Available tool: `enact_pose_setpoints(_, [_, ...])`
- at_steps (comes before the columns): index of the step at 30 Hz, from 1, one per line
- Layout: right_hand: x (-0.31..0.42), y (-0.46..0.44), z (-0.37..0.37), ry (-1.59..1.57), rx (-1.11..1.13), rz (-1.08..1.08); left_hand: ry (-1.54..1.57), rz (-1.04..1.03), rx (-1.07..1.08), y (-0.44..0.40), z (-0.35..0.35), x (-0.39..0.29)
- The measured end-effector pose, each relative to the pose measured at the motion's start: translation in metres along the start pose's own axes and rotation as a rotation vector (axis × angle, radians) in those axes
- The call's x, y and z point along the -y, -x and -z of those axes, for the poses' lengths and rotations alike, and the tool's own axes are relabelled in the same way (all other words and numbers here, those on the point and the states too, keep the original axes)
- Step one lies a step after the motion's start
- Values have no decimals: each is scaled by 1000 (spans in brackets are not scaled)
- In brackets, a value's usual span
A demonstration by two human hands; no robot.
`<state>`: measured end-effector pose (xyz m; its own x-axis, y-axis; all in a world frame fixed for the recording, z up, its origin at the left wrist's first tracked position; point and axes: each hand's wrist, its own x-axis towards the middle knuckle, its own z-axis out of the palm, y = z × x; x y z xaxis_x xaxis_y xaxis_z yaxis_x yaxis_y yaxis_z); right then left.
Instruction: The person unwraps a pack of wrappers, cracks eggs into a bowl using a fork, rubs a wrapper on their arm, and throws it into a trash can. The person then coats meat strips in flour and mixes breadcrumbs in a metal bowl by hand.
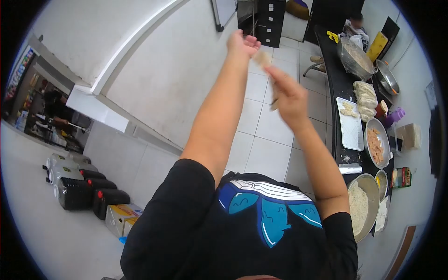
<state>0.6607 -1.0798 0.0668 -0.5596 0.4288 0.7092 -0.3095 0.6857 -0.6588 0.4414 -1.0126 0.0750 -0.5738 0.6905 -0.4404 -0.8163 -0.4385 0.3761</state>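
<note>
My left hand (pixel 241 45) is held out at the end of a raised arm, palm turned up. Its fingers are loosely curled and apart, with nothing visible in them. Just below and to the right, my right hand (pixel 289 95) is closed. A blurred beige-tipped item (pixel 262 59) sticks out past its fingertips toward my left wrist, and a narrow darker end (pixel 274 104) shows under the palm. Motion blur hides what kind of item it is. Both hands are in the air over the tiled floor (pixel 267 149).
A long black counter (pixel 329 70) on the right bears a white tray (pixel 352 140), a bowl of orange-pink pieces (pixel 374 144) and a large bowl of pale shreds (pixel 358 207). Another person (pixel 355 30) is at its far end. Black jerrycans (pixel 74 193) stand left.
</note>
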Motion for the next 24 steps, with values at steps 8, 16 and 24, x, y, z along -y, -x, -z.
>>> enact_pose_setpoints(8, [16, 39, -33, 201, 235, 378, 429, -25, 97, 3, -16, -29])
enact_pose_setpoints(16, [-66, 117, -28, 117, 378, -247, 689, -31, 314, 38, -49, -50])
enact_pose_setpoints(24, [-28, 36, -17, -1383, 21, -1060, 574, -52, 343, 19, -50, -26])
